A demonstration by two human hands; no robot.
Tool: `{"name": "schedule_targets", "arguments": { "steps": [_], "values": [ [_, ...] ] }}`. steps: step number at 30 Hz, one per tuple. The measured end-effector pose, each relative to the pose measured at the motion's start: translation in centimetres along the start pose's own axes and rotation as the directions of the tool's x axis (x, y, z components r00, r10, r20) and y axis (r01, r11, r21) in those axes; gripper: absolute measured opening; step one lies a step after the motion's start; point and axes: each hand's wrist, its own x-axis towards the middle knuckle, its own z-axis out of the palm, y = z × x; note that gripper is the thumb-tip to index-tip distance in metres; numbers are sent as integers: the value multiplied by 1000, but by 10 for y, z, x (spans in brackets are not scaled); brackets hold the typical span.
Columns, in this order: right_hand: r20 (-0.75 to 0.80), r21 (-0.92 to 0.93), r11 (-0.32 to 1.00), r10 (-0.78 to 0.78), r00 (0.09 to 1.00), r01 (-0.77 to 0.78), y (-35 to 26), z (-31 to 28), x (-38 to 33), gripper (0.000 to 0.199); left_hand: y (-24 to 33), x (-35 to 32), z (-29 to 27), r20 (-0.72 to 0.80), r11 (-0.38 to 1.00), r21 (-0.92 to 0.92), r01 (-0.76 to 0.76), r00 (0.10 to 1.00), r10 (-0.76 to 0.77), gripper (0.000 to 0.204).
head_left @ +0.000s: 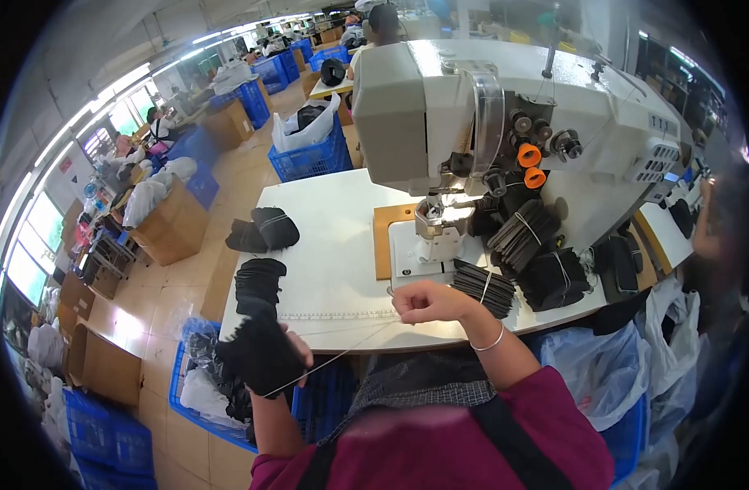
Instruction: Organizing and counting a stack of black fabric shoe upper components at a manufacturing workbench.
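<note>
My left hand [300,347] is closed round a thick stack of black fabric pieces [260,353] beyond the table's front left edge. A thin pale string [342,353] runs taut from that stack to my right hand [429,302], whose fingers are pinched on it over the front of the table. A small curved metal bit [390,291] shows at the right fingertips; its kind is unclear. Just beyond the left hand, another black stack [260,282] lies at the table edge. To the right of my right hand sits a tied bundle of dark pieces [484,288].
The sewing machine [431,106] stands over the white table [333,237]. Farther tied bundles [525,229] crowd its right side. Black pieces [264,229] lie at the far left edge. Blue crates with plastic bags flank me, one left [177,384], one right [631,441].
</note>
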Motion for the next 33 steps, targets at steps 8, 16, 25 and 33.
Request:
{"name": "schedule_targets", "arguments": {
  "steps": [8, 16, 25, 33],
  "values": [
    [223, 910, 403, -282, 933, -95, 10, 60, 45, 79, 12, 12, 21, 281, 962, 212, 173, 932, -230, 40],
    [381, -16, 985, 164, 910, -171, -42, 42, 29, 66, 35, 57, 73, -373, 28, 923, 385, 908, -190, 87],
    [5, -659, 647, -508, 861, 385, 13, 106, 19, 40, -37, 58, 16, -644, 473, 713, 517, 751, 150, 75],
    [-239, -880, 466, -604, 760, 93, -7, 76, -17, 64, -46, 86, 29, -551, 669, 619, 412, 834, -3, 86]
  ]
}}
